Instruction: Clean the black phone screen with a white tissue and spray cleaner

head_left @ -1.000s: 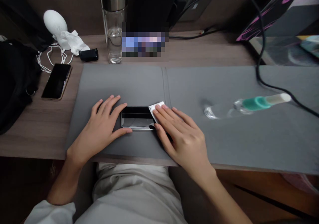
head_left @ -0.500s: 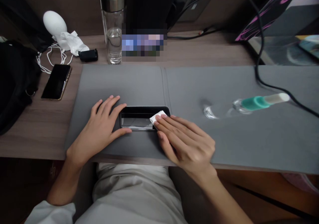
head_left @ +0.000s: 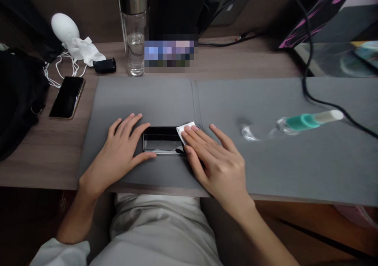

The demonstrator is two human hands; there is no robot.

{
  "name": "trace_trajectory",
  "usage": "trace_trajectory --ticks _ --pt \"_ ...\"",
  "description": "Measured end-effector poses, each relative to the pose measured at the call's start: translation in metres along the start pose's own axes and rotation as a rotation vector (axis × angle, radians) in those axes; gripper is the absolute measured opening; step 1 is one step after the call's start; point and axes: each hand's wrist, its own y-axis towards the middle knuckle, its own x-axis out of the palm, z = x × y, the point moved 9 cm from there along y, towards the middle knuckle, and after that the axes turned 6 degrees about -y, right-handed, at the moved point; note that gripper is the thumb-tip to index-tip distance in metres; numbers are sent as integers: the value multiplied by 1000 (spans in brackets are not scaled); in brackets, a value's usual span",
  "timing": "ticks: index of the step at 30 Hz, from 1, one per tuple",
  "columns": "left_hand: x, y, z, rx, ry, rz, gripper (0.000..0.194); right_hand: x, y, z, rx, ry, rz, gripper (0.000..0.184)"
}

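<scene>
A dark smartphone [head_left: 162, 143] with a glossy, reflecting screen lies flat on the grey desk mat [head_left: 141, 96]. My left hand [head_left: 116, 153] steadies its left end, with the thumb on the near edge and the index finger at the far corner; the other fingers spread over the mat. Under the flat fingertips of my right hand [head_left: 221, 163], a folded white tissue [head_left: 186, 127] is pressed on the phone's right part. That hand's little finger stands apart from the others. The phone's right end is mostly hidden by the tissue and fingers.
Right of my hands, a clear bottle with a green band and white top [head_left: 308, 122] lies on the mat. A black cable [head_left: 308, 61] crosses there. Farther back are a water bottle [head_left: 136, 55], a second phone [head_left: 67, 97], a black clip-like object [head_left: 104, 66] and crumpled tissue [head_left: 88, 53].
My right hand has shifted slightly left and away from me with the tissue, toward the phone's far edge. Its little finger has spread outward. My left hand and the phone stay put.
</scene>
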Motion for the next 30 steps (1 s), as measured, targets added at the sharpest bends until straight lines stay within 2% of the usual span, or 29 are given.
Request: trace_trajectory --ticks 4,7,9,13,18,25,27,30 --pt "0 0 0 -1 4 -6 76 -8 -2 -8 -108 42 51 47" --pt "0 -1 0 6 24 -2 78 -8 -1 -13 -176 147 10 51" --pt "0 -1 1 12 33 1 79 -2 0 -13 -173 179 -59 56" --pt "0 -1 1 11 24 3 78 14 3 -7 -79 116 -184 61" --pt "0 -1 0 11 24 7 77 8 1 0 2 61 -81 65" --pt "-1 0 2 12 30 1 78 -8 -3 -8 -111 136 29 57" --pt "-1 0 2 10 18 5 77 -7 -2 -12 -149 165 -8 54" --pt "-1 0 2 10 -5 9 76 5 0 -15 -177 192 -154 57"
